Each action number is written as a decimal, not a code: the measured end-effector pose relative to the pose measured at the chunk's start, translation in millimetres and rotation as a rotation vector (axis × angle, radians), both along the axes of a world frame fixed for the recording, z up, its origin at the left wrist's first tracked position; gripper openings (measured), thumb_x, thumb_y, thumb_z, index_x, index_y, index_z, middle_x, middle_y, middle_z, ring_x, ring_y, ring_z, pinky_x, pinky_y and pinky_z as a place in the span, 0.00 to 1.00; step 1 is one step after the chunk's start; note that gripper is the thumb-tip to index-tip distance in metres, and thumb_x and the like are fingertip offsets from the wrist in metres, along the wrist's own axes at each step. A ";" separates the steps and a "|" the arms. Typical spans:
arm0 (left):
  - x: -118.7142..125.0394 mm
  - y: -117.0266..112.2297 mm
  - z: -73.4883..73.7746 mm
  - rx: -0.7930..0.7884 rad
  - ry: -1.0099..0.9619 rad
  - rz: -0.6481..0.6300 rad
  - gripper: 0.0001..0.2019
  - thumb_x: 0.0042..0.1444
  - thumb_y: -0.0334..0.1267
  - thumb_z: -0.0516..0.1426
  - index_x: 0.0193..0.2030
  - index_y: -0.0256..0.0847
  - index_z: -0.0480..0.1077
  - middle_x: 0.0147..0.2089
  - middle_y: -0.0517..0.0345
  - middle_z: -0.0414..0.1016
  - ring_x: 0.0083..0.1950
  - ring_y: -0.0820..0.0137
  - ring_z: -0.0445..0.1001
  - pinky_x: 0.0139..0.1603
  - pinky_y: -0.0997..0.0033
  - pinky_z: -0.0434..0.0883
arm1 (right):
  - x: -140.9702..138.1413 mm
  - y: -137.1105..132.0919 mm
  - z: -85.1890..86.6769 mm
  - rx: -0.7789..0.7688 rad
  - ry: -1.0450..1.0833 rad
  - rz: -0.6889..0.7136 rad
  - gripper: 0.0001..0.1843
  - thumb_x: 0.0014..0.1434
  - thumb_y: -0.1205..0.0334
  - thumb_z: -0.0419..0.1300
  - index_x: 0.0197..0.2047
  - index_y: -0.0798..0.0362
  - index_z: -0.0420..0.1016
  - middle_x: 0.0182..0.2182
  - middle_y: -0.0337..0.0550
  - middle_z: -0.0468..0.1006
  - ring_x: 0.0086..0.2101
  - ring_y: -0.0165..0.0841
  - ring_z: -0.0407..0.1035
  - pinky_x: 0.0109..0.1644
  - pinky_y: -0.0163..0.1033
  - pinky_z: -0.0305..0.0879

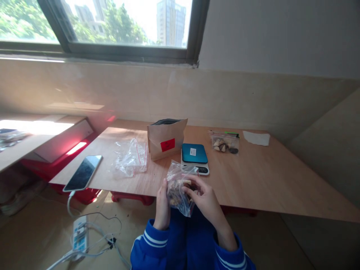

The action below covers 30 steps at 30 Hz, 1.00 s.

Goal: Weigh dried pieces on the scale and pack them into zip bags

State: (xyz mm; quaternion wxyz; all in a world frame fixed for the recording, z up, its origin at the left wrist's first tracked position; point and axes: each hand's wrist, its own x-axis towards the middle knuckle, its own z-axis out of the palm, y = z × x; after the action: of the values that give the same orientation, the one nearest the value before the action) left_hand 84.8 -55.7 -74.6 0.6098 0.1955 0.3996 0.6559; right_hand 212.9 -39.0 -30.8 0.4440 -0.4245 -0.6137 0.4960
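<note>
Blue sleeves [150,243], two, white-striped cuffs, both forearms angled inward. Two bare hands, both on one clear zip bag [180,198]. Left hand [162,206] stands upright, gripping the bag's near side; right hand [204,197] lies palm-down across it, fingers [191,180] pinching at the contents through the plastic. Neither hand is released. Bag sits just over the table edge, long axis near vertical, top end tilted away toward the scale. Inside: brown chunks [180,187], count unclear. Just behind: one digital scale [201,168] with one teal case [194,153] on it. On the plywood table [267,183]: one kraft paper bag [165,138] with red label, one flat clear bag [131,157], one smaller zip bag [225,144] holding about six pieces, one white paper sheet [256,138], one phone [83,173]. One power strip [80,234] on the floor.
</note>
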 end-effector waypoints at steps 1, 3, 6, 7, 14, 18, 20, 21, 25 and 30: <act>0.0 0.4 0.8 -0.014 -0.035 0.012 0.25 0.57 0.53 0.54 0.51 0.32 0.74 0.48 0.44 0.79 0.53 0.56 0.74 0.56 0.58 0.67 | -0.9 0.4 0.2 -0.020 0.031 0.000 0.17 0.53 0.58 0.65 0.47 0.51 0.75 0.44 0.45 0.80 0.45 0.38 0.74 0.48 0.41 0.72; 0.5 1.3 2.7 -0.038 -0.123 0.017 0.25 0.58 0.53 0.53 0.50 0.32 0.74 0.48 0.44 0.79 0.54 0.56 0.74 0.56 0.59 0.68 | -4.1 1.9 0.7 -0.051 0.121 -0.010 0.16 0.53 0.58 0.66 0.46 0.50 0.77 0.44 0.44 0.81 0.44 0.38 0.75 0.48 0.40 0.72; 2.1 1.6 5.3 -0.056 -0.244 -0.037 0.25 0.59 0.53 0.52 0.50 0.34 0.74 0.49 0.45 0.78 0.52 0.58 0.75 0.52 0.60 0.70 | -11.6 5.6 1.1 -0.072 0.268 -0.083 0.16 0.51 0.57 0.67 0.44 0.48 0.78 0.43 0.43 0.81 0.44 0.37 0.76 0.48 0.40 0.73; 2.5 1.3 5.8 -0.058 -0.271 -0.051 0.24 0.59 0.53 0.51 0.51 0.36 0.74 0.49 0.46 0.78 0.51 0.59 0.75 0.51 0.61 0.72 | -14.2 7.0 0.8 -0.074 0.303 -0.120 0.16 0.50 0.56 0.68 0.44 0.48 0.78 0.43 0.43 0.82 0.44 0.38 0.76 0.48 0.40 0.73; -2.5 0.8 1.4 -0.122 -0.316 0.066 0.22 0.60 0.48 0.52 0.58 0.42 0.69 0.38 0.52 0.79 0.34 0.70 0.76 0.31 0.75 0.72 | -18.7 34.1 12.0 -0.069 0.481 -0.182 0.21 0.49 0.54 0.69 0.46 0.50 0.77 0.43 0.45 0.81 0.40 0.36 0.76 0.39 0.36 0.75; -7.6 1.4 -4.5 -0.089 -0.310 0.060 0.24 0.59 0.48 0.55 0.61 0.44 0.66 0.38 0.54 0.77 0.32 0.73 0.75 0.24 0.79 0.69 | -30.5 84.0 51.0 0.185 0.514 -0.216 0.22 0.50 0.55 0.68 0.48 0.51 0.75 0.44 0.45 0.80 0.43 0.36 0.75 0.45 0.39 0.74; -9.2 1.7 -6.6 -0.091 -0.310 0.060 0.23 0.59 0.47 0.54 0.60 0.45 0.66 0.38 0.55 0.77 0.32 0.73 0.74 0.28 0.78 0.71 | -44.9 114.9 74.9 0.390 0.464 -0.234 0.20 0.53 0.55 0.65 0.49 0.51 0.75 0.45 0.45 0.79 0.45 0.35 0.74 0.49 0.39 0.72; -9.8 1.9 -7.3 -0.090 -0.311 0.062 0.22 0.60 0.47 0.54 0.60 0.45 0.67 0.37 0.55 0.77 0.33 0.73 0.74 0.31 0.77 0.72 | -53.5 129.8 85.5 0.488 0.426 -0.238 0.19 0.55 0.55 0.63 0.50 0.51 0.74 0.45 0.45 0.79 0.45 0.35 0.73 0.50 0.38 0.71; -12.1 2.2 -8.0 -0.066 -0.310 0.066 0.21 0.60 0.45 0.53 0.59 0.44 0.68 0.37 0.55 0.77 0.34 0.72 0.75 0.41 0.72 0.74 | -85.8 173.4 105.7 0.739 0.231 -0.231 0.15 0.60 0.55 0.58 0.50 0.49 0.73 0.48 0.43 0.78 0.46 0.35 0.73 0.50 0.38 0.70; -18.1 2.9 -7.1 -0.059 -0.294 0.073 0.20 0.60 0.44 0.53 0.59 0.44 0.68 0.38 0.55 0.78 0.33 0.73 0.75 0.40 0.72 0.74 | -92.8 186.1 86.6 0.812 0.008 -0.074 0.11 0.61 0.60 0.57 0.47 0.44 0.74 0.46 0.39 0.79 0.46 0.35 0.74 0.51 0.39 0.69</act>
State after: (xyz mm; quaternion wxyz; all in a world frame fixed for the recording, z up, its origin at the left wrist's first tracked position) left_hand 66.7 -52.8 -81.7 0.6430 0.0648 0.3320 0.6872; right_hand 120.2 147.1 55.8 0.5954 -0.2347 -0.7423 0.1986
